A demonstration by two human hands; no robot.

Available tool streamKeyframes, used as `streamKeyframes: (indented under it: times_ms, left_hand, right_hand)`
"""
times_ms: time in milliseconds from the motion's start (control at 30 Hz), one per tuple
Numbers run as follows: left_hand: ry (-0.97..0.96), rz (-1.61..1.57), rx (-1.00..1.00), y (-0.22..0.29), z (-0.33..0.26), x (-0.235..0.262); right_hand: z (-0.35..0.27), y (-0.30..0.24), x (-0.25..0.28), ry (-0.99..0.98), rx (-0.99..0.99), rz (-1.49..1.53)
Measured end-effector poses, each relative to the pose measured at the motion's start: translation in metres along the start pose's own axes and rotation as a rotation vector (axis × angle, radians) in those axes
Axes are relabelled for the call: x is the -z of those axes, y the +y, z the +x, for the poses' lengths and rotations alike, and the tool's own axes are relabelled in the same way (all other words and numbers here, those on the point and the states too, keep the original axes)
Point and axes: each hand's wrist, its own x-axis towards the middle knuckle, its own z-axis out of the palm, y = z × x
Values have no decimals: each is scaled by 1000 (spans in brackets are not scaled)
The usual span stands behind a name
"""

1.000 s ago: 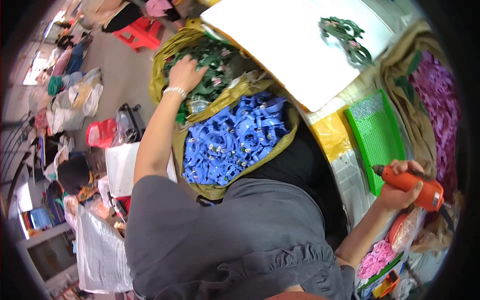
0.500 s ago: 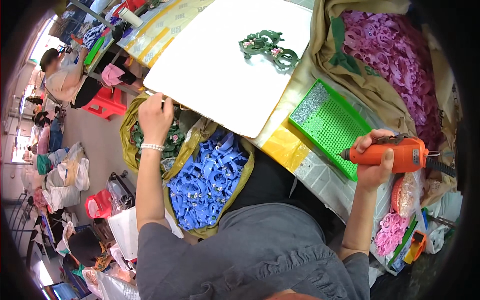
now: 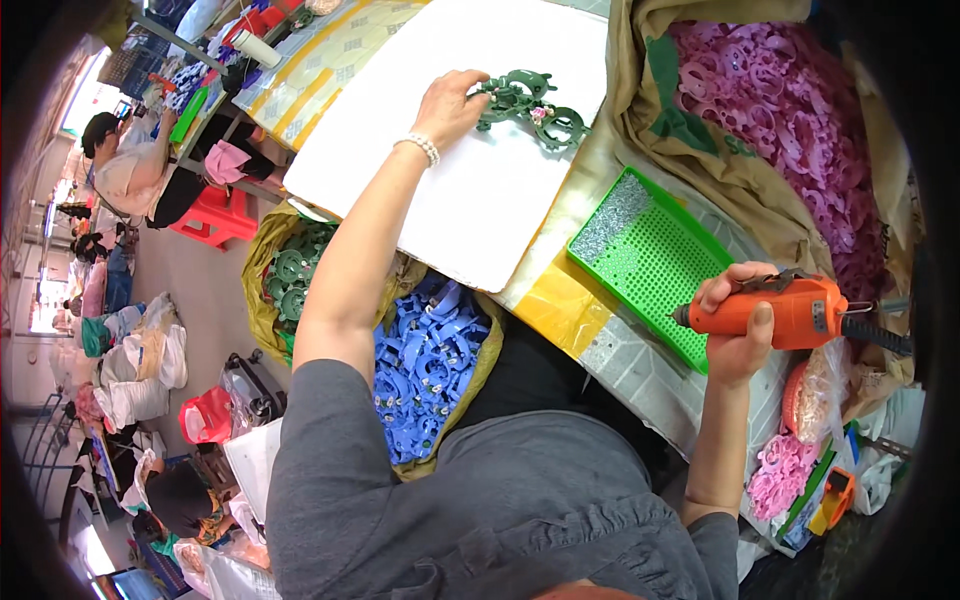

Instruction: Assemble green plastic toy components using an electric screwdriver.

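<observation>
Green ring-shaped parts (image 3: pixel 516 99) with small pink flowers lie on the far right portion of the white board (image 3: pixel 440 220), and your left hand (image 3: pixel 450 108) has its fingertips at their left end. Those fingers are bent and close together; you cannot tell from here whether they pinch a part or only touch it. For a sure hold, it would help to take a solid rim between thumb and forefinger, leaving the flowers unpressed, since the rings look tangled enough to drag one another along. Your right hand (image 3: pixel 740 310) is wrapped around the orange electric screwdriver (image 3: pixel 795 312), its dark tip pointing left over the near end of the green tray (image 3: pixel 660 250). Best hold that tip clear of the tray's rim and of the silvery bits (image 3: pixel 612 212) heaped at its far left end. Farther out, the bench (image 3: pixel 635 370) carries the board and tray. Blue parts (image 3: pixel 430 350) fill a sack on the near left, and purple-pink parts (image 3: pixel 790 140) fill the brown sack (image 3: pixel 632 110) on the far right.
</observation>
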Motion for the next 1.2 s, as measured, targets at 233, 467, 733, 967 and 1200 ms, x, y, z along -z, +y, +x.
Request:
streamKeyframes:
  times_ms: [233, 467, 733, 967, 1200]
  left_hand:
    - [-24, 190, -72, 1, -15, -6]
    - [-22, 244, -125, -1, -19, -5]
    - [-105, 152, -87, -7, -5, -2]
    - [-154, -378, 236, -16, 19, -7]
    - [-76, -723, 318, -9, 32, -9]
  right_hand:
    - [2, -3, 4, 77, -37, 29]
    - [2, 2, 0, 63, -50, 32]
    - [1, 3, -3, 69, -41, 36]
    - [0, 5, 2, 16, -31, -21]
    - [-1, 3, 7, 43, -32, -40]
